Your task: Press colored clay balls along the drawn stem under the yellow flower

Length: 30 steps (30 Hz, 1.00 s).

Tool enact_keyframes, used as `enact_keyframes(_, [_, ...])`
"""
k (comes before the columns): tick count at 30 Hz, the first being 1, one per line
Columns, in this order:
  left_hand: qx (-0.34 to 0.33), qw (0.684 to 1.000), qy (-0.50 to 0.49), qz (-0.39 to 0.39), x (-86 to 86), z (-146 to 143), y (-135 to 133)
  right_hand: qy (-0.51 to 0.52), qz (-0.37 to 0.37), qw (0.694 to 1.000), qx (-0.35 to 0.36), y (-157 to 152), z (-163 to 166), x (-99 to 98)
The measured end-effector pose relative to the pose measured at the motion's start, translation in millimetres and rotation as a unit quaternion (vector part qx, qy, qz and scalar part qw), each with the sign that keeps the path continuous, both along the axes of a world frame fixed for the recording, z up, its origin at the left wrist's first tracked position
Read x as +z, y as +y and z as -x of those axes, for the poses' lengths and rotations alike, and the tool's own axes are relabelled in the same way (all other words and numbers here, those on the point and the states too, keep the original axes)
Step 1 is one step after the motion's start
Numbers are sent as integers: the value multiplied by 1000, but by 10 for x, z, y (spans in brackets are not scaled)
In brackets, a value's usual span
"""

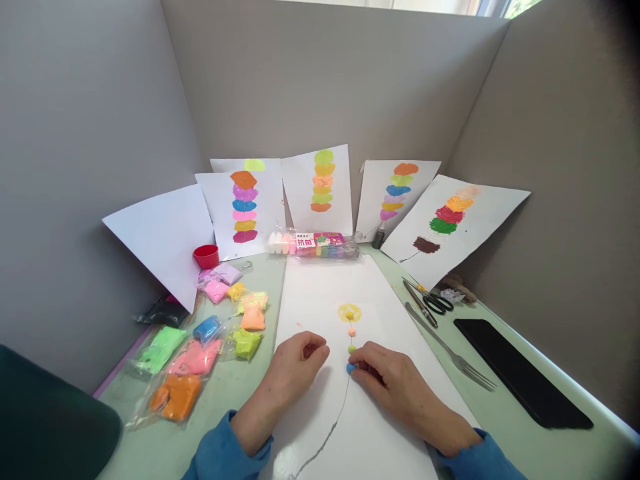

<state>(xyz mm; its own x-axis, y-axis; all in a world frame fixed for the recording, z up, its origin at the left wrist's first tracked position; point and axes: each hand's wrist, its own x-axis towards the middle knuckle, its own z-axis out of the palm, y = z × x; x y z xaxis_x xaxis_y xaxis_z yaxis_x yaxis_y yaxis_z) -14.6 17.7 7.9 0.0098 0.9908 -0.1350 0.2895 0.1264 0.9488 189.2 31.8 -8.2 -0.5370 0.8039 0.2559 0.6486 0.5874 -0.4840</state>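
My right hand [395, 380] pinches a small blue clay ball [351, 368] between thumb and forefinger, against the white paper [320, 293]. Above it, a green ball [352, 349], a pink-orange ball [352, 332] and a yellow ball [350, 316] are spaced up a drawn line [345, 400]. The yellow one lies inside a yellow coloured ring [341, 312]. My left hand [295, 367] hovers over the paper's left side, its fingers curled and thumb close to the forefinger. Nothing shows between them.
Bagged coloured clay [177, 397] lies at left near a red cup [207, 256]. Behind stand painted sheets [320, 183] and a clay package [320, 244]. Scissors [437, 303], a pen [420, 303], a fork [457, 360] and a black phone-like slab [523, 373] lie right.
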Motion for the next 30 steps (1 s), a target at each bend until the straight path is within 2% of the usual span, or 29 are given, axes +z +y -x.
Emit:
enact_keyframes(4, [0,1000,14,1,8,-3,-1,5,-3,1000,2,8,-4,-5])
enact_keyframes(10, [-3,1000,-3,-8,-23,6,10,88,62,994,-9,36,-66,50])
enact_keyframes(14, [-1,1000,7,-7,-44,7,13,93,54,994,17,41,-108,61])
enact_keyframes(16, [-1,1000,14,-9,-62,11,14,88,50,995,6,54,-143,81])
enact_keyframes(21, [1,1000,18,-22,-97,34,28,44,34,997,-56,141,-305,267])
enact_keyframes(25, [19,992,95,-87,-60,39,31,3,22,996,-85,227,-333,501])
enact_keyframes(28, [38,980,147,-126,-32,35,19,33,27,993,-109,311,-228,612])
enact_keyframes(30, [60,971,179,-149,-24,42,12,68,33,991,-112,384,-131,609])
